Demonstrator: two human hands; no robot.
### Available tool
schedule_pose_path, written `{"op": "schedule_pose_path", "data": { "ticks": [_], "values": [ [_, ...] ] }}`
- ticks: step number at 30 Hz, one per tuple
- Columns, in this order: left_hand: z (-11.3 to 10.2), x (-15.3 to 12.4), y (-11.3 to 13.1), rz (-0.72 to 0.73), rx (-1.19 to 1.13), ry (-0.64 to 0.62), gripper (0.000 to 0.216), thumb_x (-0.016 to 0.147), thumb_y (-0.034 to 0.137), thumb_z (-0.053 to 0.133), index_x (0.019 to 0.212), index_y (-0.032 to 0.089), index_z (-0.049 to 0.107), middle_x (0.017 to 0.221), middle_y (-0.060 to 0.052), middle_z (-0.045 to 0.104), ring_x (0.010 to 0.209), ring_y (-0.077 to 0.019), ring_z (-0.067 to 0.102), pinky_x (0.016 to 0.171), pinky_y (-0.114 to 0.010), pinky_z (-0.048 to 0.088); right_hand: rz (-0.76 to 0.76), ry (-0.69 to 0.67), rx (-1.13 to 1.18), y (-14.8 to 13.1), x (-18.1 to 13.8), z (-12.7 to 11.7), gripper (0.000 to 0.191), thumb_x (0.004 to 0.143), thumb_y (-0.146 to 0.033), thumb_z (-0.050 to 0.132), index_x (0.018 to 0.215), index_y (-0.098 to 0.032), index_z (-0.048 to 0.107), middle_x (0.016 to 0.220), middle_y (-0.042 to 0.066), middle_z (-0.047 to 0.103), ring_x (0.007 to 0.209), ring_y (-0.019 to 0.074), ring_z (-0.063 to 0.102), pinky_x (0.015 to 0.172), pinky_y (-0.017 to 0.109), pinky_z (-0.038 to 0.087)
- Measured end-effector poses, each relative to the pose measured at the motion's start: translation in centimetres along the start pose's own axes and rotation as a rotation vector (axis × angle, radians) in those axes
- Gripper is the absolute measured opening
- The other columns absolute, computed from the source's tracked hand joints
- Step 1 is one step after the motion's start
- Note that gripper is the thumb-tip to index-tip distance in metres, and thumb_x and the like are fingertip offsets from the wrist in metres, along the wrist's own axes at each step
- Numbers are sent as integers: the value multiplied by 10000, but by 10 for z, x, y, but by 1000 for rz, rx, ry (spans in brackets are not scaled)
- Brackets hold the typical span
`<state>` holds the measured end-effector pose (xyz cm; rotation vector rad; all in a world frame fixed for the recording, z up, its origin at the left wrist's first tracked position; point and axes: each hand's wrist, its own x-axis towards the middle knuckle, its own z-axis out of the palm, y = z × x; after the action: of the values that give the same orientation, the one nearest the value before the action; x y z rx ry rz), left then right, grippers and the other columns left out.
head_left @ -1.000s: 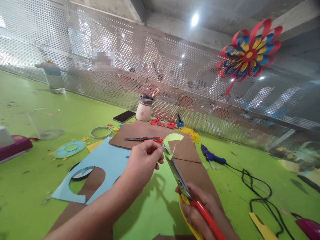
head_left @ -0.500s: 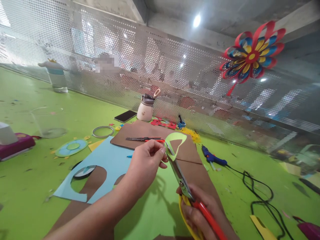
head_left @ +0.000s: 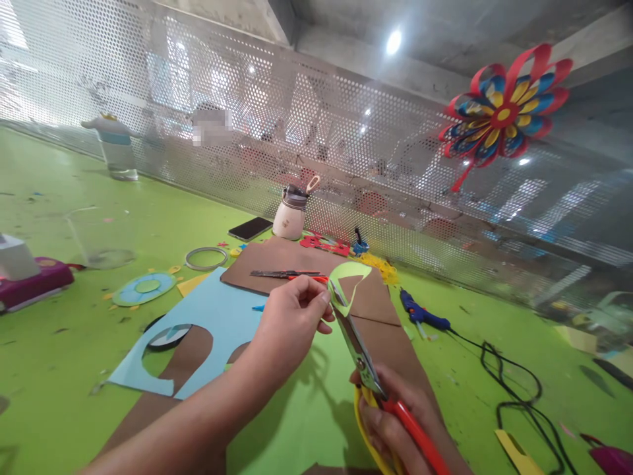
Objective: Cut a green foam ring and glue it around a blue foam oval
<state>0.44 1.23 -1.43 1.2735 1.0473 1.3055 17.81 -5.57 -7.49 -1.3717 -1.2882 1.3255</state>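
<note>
Head view: the left hand (head_left: 291, 315), nearly closed, pinches green paper (head_left: 348, 270) while the right hand (head_left: 384, 427) curls around scissors (head_left: 362, 364)

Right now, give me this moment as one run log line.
left hand: pinches green piece | right hand: holds scissors | blades: at green piece | glue gun: right of cardboard

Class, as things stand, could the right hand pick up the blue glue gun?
Probably not without letting go: the right hand holds the scissors. Otherwise the way looks free: the blue glue gun lies nearby, beyond the brown cardboard, with nothing standing between.
</note>
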Motion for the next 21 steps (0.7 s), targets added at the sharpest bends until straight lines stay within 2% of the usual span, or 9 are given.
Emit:
{"op": "schedule_pose_path", "data": {
  "ticks": [11,15,21],
  "values": [
    [-1,1,-2,-7,8,-4,124,759,256,552,673,169,530,586,-1,582,573,-140,558,552,-293,533,-14,-1,-36,-8,-3,2,327,683,-428,661,893,-181,619,477,-60,398,405,83,338,374,192,255],
    [-1,2,-5,-4,28,5,127,760,258,547,672,169,526,581,-2,586,561,-134,549,541,-275,512,-66,3,-54,-11,-5,4,298,694,-429,653,870,-191,618,501,-51,419,424,90,370,386,193,274],
    [-2,4,-6,2,80,9,133,775,266,530,684,171,517,577,0,579,546,-130,536,540,-277,495,-10,-13,-52,-9,-5,3,299,694,-409,645,892,-189,605,464,-66,385,411,88,328,379,196,239]
  ]
}}
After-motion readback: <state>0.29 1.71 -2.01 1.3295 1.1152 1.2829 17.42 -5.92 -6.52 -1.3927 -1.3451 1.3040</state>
